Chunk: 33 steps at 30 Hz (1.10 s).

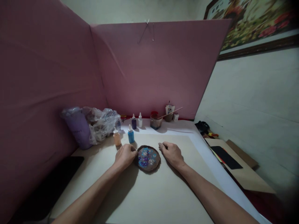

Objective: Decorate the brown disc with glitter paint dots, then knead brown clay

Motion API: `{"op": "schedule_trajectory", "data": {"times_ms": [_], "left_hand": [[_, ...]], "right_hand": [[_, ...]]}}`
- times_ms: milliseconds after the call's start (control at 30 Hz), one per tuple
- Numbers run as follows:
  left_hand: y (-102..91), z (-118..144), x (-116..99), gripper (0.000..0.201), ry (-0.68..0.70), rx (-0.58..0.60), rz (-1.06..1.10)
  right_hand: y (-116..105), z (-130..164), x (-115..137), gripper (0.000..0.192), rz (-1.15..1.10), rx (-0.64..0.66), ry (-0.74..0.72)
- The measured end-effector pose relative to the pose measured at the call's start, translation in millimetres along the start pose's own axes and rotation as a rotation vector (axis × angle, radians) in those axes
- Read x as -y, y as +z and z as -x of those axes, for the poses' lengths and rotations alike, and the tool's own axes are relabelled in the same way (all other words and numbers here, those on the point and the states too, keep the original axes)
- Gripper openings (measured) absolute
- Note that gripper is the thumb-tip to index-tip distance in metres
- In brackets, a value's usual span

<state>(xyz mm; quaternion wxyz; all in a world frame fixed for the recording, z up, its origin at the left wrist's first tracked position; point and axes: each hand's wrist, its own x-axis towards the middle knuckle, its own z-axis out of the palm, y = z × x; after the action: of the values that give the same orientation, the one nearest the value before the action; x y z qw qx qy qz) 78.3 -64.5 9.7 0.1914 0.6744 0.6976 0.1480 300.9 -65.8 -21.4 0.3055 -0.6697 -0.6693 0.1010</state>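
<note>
A round brown dish (150,168) with blue and purple sparkly patches lies flat on the pale sheet (149,199), between the two hands. The left hand (126,154) is at its left rim, fingers curled and thumb side against the edge; I cannot tell whether they pinch it. The right hand (172,153) rests just beyond the opposite rim, apart from the dish, its fingers curled; whether thumb and finger meet is unclear. Behind the left hand stand an orange bottle (117,139) and a blue bottle (131,136), both upright.
</note>
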Motion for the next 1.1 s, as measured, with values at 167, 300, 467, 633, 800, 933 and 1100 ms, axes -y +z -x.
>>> {"op": "schedule_trajectory", "data": {"times_ms": [167, 300, 467, 633, 800, 933, 1100], "left_hand": [[-0.1, 2.5, -5.9, 0.021, 0.017, -0.028, -0.114], [6.1, 6.1, -6.0, 0.023, 0.059, -0.081, -0.171], [9.0, 6.3, -3.7, 0.023, 0.071, -0.103, -0.192], [7.5, 2.3, 2.1, 0.032, 0.036, -0.065, -0.078], [11.7, 2.1, 0.5, 0.029, 0.049, -0.113, -0.050], [14.6, 2.3, -3.7, 0.022, 0.041, -0.134, -0.073], [16.1, 4.0, -6.2, 0.022, 0.077, -0.179, -0.146]], "right_hand": [[0.1, 0.3, -0.3, 0.037, 0.003, -0.004, -0.005], [0.0, -0.2, -0.2, 0.037, -0.001, -0.001, -0.008], [1.4, -1.0, -1.5, 0.037, -0.003, 0.000, 0.004], [-0.4, -0.1, 0.2, 0.036, 0.004, -0.010, -0.009], [-1.7, 0.8, 2.4, 0.037, 0.008, 0.002, 0.006], [0.2, -0.1, 0.9, 0.036, 0.011, -0.008, -0.001], [1.3, -0.9, 0.5, 0.036, 0.027, -0.006, 0.007]]}}
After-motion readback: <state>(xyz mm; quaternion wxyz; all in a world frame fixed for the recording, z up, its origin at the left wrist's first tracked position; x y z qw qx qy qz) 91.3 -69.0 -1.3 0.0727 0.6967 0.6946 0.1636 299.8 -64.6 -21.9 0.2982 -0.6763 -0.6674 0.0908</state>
